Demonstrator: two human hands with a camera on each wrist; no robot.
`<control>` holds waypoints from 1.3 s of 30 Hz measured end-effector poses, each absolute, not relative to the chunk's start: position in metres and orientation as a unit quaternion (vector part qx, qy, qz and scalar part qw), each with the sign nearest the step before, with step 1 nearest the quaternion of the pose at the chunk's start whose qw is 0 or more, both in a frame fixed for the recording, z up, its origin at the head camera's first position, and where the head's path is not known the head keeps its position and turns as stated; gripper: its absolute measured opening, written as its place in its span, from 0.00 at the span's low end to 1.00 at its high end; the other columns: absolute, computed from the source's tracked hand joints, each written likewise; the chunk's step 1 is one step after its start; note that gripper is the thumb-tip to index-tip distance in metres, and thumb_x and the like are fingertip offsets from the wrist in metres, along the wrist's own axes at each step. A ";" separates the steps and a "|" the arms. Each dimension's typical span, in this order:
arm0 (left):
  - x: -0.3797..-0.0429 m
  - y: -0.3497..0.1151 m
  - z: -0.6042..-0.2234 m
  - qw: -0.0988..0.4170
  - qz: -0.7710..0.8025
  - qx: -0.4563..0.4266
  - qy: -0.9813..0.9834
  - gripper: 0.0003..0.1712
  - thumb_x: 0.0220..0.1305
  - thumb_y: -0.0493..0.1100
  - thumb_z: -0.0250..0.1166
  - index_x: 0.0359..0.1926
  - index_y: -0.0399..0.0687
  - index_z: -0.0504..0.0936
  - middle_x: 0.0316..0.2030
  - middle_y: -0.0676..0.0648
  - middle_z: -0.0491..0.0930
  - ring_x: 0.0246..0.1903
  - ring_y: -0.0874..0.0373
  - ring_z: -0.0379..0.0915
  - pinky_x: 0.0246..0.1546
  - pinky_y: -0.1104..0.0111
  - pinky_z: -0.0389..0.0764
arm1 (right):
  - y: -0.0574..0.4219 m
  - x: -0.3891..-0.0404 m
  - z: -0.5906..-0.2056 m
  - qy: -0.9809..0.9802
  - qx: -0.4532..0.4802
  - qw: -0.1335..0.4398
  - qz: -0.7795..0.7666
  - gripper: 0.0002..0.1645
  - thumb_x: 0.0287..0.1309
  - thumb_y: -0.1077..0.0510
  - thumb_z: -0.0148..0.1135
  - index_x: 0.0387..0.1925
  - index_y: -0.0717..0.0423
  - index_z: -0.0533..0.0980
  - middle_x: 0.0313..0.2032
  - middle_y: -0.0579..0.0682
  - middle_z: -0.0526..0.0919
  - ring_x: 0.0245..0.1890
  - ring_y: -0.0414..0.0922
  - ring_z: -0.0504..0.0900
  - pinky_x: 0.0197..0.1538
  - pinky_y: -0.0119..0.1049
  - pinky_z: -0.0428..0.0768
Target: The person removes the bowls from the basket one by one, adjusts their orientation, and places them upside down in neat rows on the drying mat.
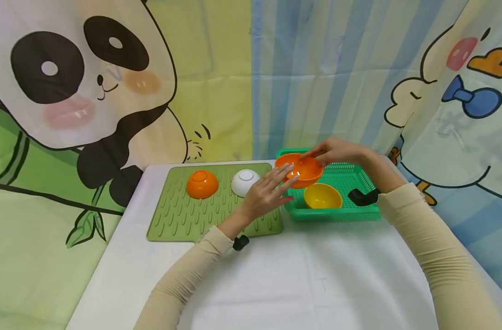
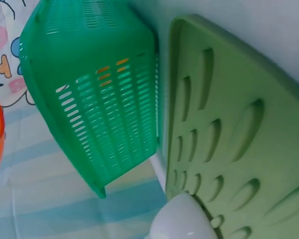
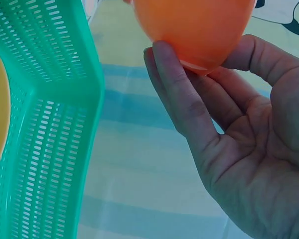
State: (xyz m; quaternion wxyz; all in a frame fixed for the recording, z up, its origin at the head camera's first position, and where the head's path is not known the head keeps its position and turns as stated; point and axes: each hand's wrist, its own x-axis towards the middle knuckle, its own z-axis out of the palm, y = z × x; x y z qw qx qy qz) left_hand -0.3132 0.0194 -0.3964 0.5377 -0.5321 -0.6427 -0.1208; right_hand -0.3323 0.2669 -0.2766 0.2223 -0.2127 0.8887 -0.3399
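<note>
An orange bowl (image 1: 306, 172) is held up over the left part of the green basket (image 1: 337, 214), its hollow facing up and tilted toward me. My right hand (image 1: 337, 151) pinches its far right side; in the right wrist view, thumb and fingers (image 3: 179, 79) lie on either side of the bowl (image 3: 199, 30). My left hand (image 1: 264, 195) reaches to the bowl's near left side with straight fingers overlapping it; whether they touch cannot be told. Inside the basket stands a yellow bowl (image 1: 322, 197). Upside down on the green drying mat (image 1: 180, 215) sit another orange bowl (image 1: 202, 184) and a white bowl (image 1: 243, 181).
The mat lies left of the basket on a white-covered table (image 1: 275, 279). Behind the table hangs a printed curtain (image 1: 217, 91). A black wrist mount (image 1: 240, 243) shows at the left wrist, another black mount (image 1: 363, 197) at the right.
</note>
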 end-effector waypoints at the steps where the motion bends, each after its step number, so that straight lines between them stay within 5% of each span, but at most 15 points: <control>1: -0.314 0.019 -0.398 0.540 -0.125 -0.530 -0.642 0.33 0.52 0.52 0.66 0.57 0.42 0.69 0.59 0.38 0.67 0.61 0.48 0.60 0.60 0.62 0.64 | 0.265 -0.332 -0.276 0.888 -0.210 0.222 -0.342 0.25 0.55 0.67 0.47 0.55 0.54 0.72 0.49 0.55 0.77 0.33 0.50 0.74 0.37 0.38 0.75; 8: -0.318 0.020 -0.406 0.563 -0.155 -0.513 -0.629 0.33 0.53 0.41 0.66 0.60 0.44 0.64 0.59 0.36 0.65 0.60 0.47 0.60 0.59 0.63 0.66 | 0.257 -0.327 -0.275 0.889 -0.191 0.222 -0.351 0.26 0.53 0.67 0.48 0.55 0.54 0.72 0.48 0.55 0.78 0.29 0.48 0.72 0.33 0.35 0.73; 17: -0.319 0.018 -0.410 0.580 -0.162 -0.509 -0.615 0.30 0.54 0.34 0.63 0.58 0.45 0.65 0.57 0.37 0.67 0.58 0.46 0.63 0.57 0.63 0.68 | 0.257 -0.323 -0.281 0.880 -0.195 0.229 -0.369 0.25 0.55 0.65 0.50 0.57 0.55 0.70 0.51 0.55 0.76 0.39 0.49 0.79 0.43 0.38 0.78; 33: -0.315 0.005 -0.402 0.578 -0.186 -0.534 -0.589 0.28 0.51 0.33 0.65 0.55 0.43 0.68 0.54 0.37 0.71 0.56 0.46 0.67 0.53 0.66 0.72 | 0.262 -0.312 -0.285 0.855 -0.289 0.206 -0.378 0.26 0.57 0.55 0.58 0.58 0.53 0.69 0.53 0.55 0.75 0.47 0.46 0.78 0.47 0.37 0.78; 39: -0.306 -0.002 -0.386 0.523 -0.245 -0.522 -0.628 0.33 0.46 0.38 0.70 0.55 0.42 0.68 0.54 0.37 0.71 0.56 0.49 0.67 0.50 0.68 0.74 | 0.261 -0.304 -0.288 0.835 -0.325 0.186 -0.404 0.26 0.61 0.55 0.52 0.61 0.52 0.65 0.61 0.51 0.66 0.54 0.47 0.73 0.53 0.41 0.74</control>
